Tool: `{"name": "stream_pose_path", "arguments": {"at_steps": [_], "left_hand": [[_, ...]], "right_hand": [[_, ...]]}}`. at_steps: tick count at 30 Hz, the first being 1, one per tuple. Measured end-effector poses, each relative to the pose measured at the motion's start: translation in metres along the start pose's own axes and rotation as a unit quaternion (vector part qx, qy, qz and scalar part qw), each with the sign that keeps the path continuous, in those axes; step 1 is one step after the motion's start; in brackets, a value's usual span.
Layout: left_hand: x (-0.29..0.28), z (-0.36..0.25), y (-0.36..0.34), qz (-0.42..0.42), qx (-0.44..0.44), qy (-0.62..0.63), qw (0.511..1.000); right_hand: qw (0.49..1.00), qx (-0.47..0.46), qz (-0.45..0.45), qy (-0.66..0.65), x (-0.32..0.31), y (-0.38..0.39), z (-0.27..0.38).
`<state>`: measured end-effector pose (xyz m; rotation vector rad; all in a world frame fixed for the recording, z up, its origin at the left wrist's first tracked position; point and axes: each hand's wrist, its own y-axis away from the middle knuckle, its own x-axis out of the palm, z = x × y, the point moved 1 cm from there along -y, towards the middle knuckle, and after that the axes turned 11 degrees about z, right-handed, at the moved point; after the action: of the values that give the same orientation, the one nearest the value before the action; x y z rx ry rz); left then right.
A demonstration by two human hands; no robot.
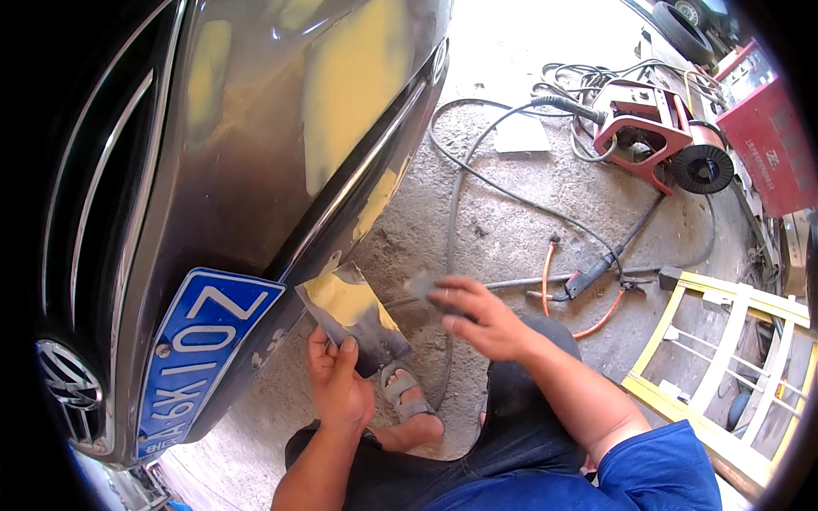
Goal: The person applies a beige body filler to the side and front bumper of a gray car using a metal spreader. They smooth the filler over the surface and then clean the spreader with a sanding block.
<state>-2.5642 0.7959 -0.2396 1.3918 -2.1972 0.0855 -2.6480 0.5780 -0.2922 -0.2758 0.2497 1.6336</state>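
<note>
Putty board (pixel 375 342), centre frame, should be held level; left hand (pixel 341 381) grips it, right hand (pixel 484 319) apparently pinches a blurred spreader (pixel 420 286).

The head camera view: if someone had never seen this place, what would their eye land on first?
Probably the brown-gray car filling the left side, with large yellow patches on its bodywork and a blue plate. Next, at the center, the left hand holds a board smeared with yellow paste. At upper right, a red machine sits among cables.
</note>
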Motion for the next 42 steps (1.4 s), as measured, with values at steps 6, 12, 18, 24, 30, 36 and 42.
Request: {"name": "stream_pose_path", "arguments": {"at_steps": [6, 12, 18, 24, 30, 36, 42], "left_hand": [[0.007, 0.000, 0.001, 0.006, 0.023, 0.000, 1.000], [0.010, 0.003, 0.001, 0.053, 0.038, 0.013, 0.998], [0.035, -0.002, 0.005, 0.121, 0.016, 0.042, 0.992], [0.021, 0.004, 0.006, 0.214, -0.024, -0.244, 0.946], [0.033, -0.013, 0.001, 0.270, 0.143, -0.478, 0.824], [0.026, -0.006, -0.001, 0.378, 0.103, -0.523, 0.757], [0.012, -0.015, -0.017, 0.289, -0.148, -0.243, 0.914]], "right_hand": [[0.863, 0.089, -0.063, -0.493, -0.010, 0.013, 0.001], [0.849, 0.090, 0.046, -0.519, 0.008, 0.043, 0.006], [0.902, 0.068, 0.003, -0.426, 0.014, 0.023, 0.026], [0.900, 0.028, -0.037, -0.433, 0.009, 0.014, 0.026], [0.890, 0.019, -0.043, -0.454, -0.011, 0.012, 0.040], [0.899, -0.052, -0.077, -0.429, -0.040, 0.018, 0.047], [0.961, -0.261, -0.031, -0.090, -0.092, 0.021, 0.079]]}}
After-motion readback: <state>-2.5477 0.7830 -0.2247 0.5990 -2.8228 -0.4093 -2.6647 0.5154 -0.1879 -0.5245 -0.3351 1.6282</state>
